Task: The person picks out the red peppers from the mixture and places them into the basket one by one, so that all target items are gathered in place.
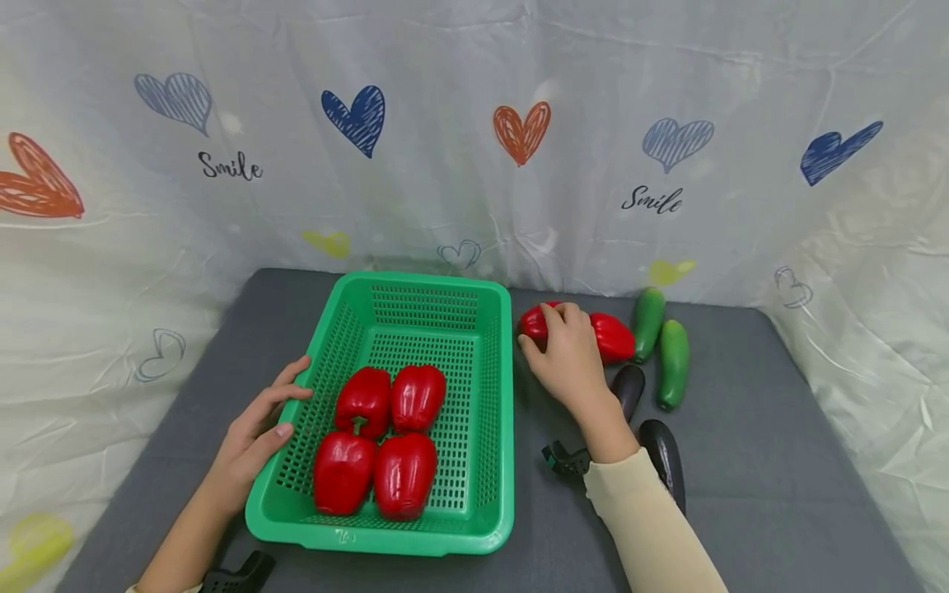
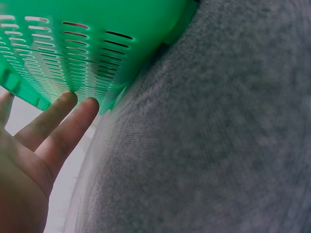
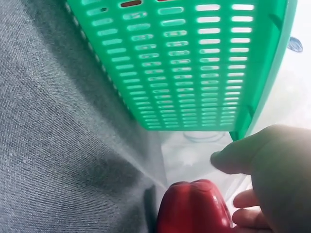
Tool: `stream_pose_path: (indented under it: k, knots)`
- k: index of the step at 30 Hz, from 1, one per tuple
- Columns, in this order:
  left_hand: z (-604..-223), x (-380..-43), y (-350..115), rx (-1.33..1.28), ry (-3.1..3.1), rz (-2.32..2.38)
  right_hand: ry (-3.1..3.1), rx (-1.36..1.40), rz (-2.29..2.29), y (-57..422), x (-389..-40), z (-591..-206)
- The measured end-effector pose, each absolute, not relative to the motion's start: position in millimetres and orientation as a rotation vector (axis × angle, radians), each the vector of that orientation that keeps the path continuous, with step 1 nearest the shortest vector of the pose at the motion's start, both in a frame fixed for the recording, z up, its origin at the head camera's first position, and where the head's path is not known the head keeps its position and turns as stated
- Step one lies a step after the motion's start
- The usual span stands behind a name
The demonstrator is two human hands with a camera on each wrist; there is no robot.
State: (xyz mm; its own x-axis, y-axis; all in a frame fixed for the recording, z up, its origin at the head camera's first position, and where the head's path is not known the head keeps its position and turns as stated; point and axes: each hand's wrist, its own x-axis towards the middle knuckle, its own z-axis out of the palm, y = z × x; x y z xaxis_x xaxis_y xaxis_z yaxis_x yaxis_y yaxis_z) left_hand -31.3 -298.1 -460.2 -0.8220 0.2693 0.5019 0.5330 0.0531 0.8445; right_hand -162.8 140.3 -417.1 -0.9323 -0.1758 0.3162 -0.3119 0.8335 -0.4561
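Several red bell peppers (image 1: 405, 476) lie in the green plastic basket (image 1: 502, 412). My left hand (image 1: 255, 441) touches the basket's left side with extended fingers; in the left wrist view, two fingertips (image 2: 90, 104) meet its slotted outer wall. Right of the basket, my right hand (image 1: 567, 354) reaches over a red bell pepper (image 1: 534, 323). In the right wrist view that pepper (image 3: 192, 208) stands below the thumb, which is apart from it, with other fingers close beside it. Their contact is partly hidden. Another red bell pepper (image 1: 613, 338) lies just right of this hand.
Two green cucumbers (image 1: 673, 362) lie at the right, beyond the peppers. Two dark eggplants (image 1: 662, 457) are near the right forearm, one partly behind the sleeve. A grey cloth (image 1: 771, 461) covers the table, and a white curtain (image 1: 445, 206) with printed hearts hangs behind it.
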Motion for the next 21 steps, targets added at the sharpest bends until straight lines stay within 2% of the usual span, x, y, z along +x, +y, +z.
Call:
stream_pose_path:
  k: [21]
  knots:
    - [-461.6, -31.6, -298.8, -0.822, -2.135, -1.829, -2.760, 0.396, 0.834, 144.5, -167.6, -429.5]
